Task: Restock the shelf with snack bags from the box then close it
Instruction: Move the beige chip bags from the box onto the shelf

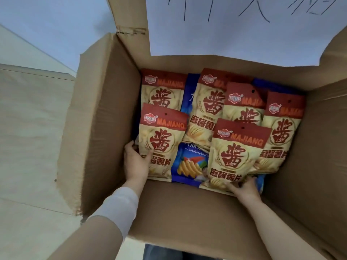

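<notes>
Looking down from my head, I see a large brown cardboard box [105, 119] standing on a pale wood-look floor [28, 128] with its flaps folded open. A white paper sheet [234, 30] with dark handwritten strokes lies on the far flap.

The snack bags lie flat inside the box, overlapping each other. They are cream pouches with a dark red top band, orange "MAJIANG" lettering, a big red character in a circle and a small hang hole.

My left hand [135, 162] grips the near-left cream-and-red snack bag [161, 139] at its lower left edge, with my thumb on the front and my fingers curled behind. My right hand [244, 186] pinches the bottom edge of the near-right cream-and-red snack bag [236, 156], fingers curled onto it.

The other cream-and-red bags [206, 109] fill the far half. A glossy blue snack bag [189, 166] printed with ridged yellow chips shows between my two bags, partly under them.
</notes>
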A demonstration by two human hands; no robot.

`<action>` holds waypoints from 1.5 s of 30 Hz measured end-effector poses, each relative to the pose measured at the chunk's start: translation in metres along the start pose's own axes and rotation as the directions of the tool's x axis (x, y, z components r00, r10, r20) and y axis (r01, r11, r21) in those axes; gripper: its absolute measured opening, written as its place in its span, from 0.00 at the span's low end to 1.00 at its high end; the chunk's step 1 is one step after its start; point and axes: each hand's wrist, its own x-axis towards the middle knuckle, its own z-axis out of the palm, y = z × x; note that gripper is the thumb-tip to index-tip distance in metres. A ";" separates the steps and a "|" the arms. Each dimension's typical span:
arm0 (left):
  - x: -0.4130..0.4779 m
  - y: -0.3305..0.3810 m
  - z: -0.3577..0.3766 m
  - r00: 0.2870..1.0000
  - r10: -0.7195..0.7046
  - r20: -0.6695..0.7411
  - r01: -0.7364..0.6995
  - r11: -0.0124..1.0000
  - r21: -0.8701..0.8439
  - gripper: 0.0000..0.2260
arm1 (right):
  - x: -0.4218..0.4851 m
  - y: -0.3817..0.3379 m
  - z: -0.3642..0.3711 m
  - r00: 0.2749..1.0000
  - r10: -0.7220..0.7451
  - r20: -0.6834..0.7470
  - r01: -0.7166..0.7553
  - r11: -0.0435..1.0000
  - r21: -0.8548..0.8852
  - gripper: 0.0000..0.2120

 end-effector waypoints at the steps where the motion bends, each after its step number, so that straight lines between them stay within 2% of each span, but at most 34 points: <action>1: 0.000 0.000 -0.001 1.000 0.017 0.004 -0.017 1.000 0.023 0.29 | 0.000 -0.003 0.000 1.000 0.008 0.007 -0.008 1.000 -0.017 0.39; 4: 0.001 0.003 -0.005 0.993 0.082 0.089 -0.091 0.991 0.097 0.22 | 0.001 -0.008 -0.001 1.000 0.017 0.023 -0.016 0.998 -0.058 0.36; 8: -0.004 0.009 -0.007 0.968 0.121 0.219 -0.148 0.983 0.110 0.15 | -0.007 -0.014 -0.010 0.999 0.001 0.044 0.000 0.999 -0.034 0.31; 12: -0.025 0.022 -0.022 0.952 0.163 0.259 -0.161 0.987 -0.026 0.17 | -0.032 -0.012 -0.028 0.995 -0.099 0.011 0.099 0.995 -0.002 0.24; 15: -0.056 0.047 -0.050 0.961 0.252 0.116 -0.226 0.953 -0.201 0.16 | -0.069 -0.015 -0.055 0.987 -0.162 -0.010 0.162 0.976 0.148 0.19; 18: -0.102 0.089 -0.086 0.956 0.292 0.025 -0.257 0.878 -0.404 0.10 | -0.116 -0.012 -0.094 0.979 -0.197 -0.053 0.204 0.935 0.289 0.22; 20: -0.137 0.112 -0.110 0.942 0.335 0.029 -0.278 0.825 -0.492 0.07 | -0.152 -0.006 -0.121 0.973 -0.210 -0.096 0.230 0.905 0.356 0.22; 24: -0.201 0.151 -0.143 0.887 0.457 0.069 -0.322 0.719 -0.616 0.06 | -0.223 0.015 -0.164 0.956 -0.211 -0.203 0.288 0.804 0.520 0.17; 27: -0.247 0.175 -0.155 0.823 0.554 0.130 -0.342 0.664 -0.665 0.06 | -0.269 0.044 -0.183 0.950 -0.169 -0.264 0.299 0.745 0.597 0.21; 32: -0.323 0.206 -0.171 0.650 0.724 0.232 -0.450 0.612 -0.651 0.02 | -0.357 0.098 -0.197 0.890 -0.065 -0.450 0.385 0.636 0.669 0.25; 33: -0.340 0.213 -0.174 0.614 0.750 0.247 -0.474 0.601 -0.644 0.04 | -0.374 0.108 -0.200 0.877 -0.042 -0.479 0.401 0.616 0.678 0.23; 36: -0.393 0.232 -0.179 0.433 0.847 0.309 -0.559 0.521 -0.645 0.04 | -0.424 0.138 -0.212 0.820 0.076 -0.567 0.422 0.589 0.689 0.12; 38: -0.433 0.242 -0.179 0.303 0.886 0.351 -0.583 0.464 -0.667 0.03 | -0.454 0.162 -0.219 0.781 0.169 -0.602 0.418 0.574 0.704 0.12; 42: -0.517 0.259 -0.169 0.126 0.899 0.420 -0.604 0.405 -0.687 0.02 | -0.507 0.217 -0.235 0.704 0.279 -0.653 0.445 0.543 0.712 0.16; 45: -0.583 0.259 -0.159 -0.016 0.911 0.413 -0.621 0.315 -0.718 0.02 | -0.548 0.263 -0.241 0.633 0.340 -0.695 0.514 0.487 0.706 0.12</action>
